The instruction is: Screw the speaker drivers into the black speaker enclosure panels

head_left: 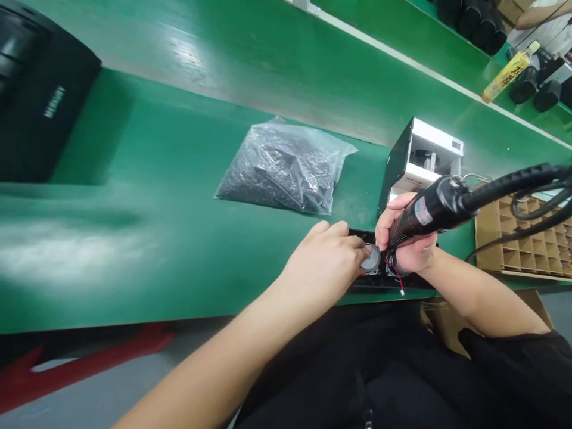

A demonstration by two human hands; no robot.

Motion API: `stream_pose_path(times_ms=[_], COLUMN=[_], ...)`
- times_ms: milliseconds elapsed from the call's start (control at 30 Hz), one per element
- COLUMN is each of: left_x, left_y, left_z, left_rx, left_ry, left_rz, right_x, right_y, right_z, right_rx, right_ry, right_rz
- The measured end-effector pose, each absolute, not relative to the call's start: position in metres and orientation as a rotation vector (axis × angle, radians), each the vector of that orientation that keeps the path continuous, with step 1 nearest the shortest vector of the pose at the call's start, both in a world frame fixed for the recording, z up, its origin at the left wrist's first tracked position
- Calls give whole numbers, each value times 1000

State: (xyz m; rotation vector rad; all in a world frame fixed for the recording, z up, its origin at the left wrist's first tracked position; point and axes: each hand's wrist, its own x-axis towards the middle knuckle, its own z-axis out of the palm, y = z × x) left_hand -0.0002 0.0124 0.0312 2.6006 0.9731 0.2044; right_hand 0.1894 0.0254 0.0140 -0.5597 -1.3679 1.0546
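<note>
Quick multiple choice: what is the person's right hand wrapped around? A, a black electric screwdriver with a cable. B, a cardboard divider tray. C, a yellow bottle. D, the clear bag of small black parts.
A: the right hand grips the black electric screwdriver, its tip pointing down at the small black assembly on the green bench, while the left hand steadies that assembly beside it.
</note>
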Motion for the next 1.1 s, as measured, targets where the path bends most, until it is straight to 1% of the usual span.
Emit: stream_pose_path(times_ms=[267, 333, 433, 533, 600, 667, 867, 1100], left_x=[0, -1, -3, -5, -6, -6, -7, -8], left_y=[9, 8, 7, 7, 8, 8, 8, 8], left_z=[30, 29, 27, 25, 24, 23, 22, 22], left_rx=[2636, 2645, 2652, 2654, 2656, 2661, 2670, 2654], left_ry=[985, 979, 971, 973, 974, 967, 974, 978], left_rz=[247, 247, 242, 246, 254, 262, 278, 243], right_x=[183, 187, 203, 222, 230, 234, 236, 232], right_y=[23, 22, 21, 29, 39, 49, 68, 58], right_z=[16, 29, 64, 96, 105, 102, 81, 84], right_rx=[-588, -611, -617, -629, -687, -721, -763, -798], right_ry=[-1390, -1386, -1361, -1282, -1244, -1268, -1307, -1231], right_rz=[1004, 987, 928, 706, 548, 476, 530, 614])
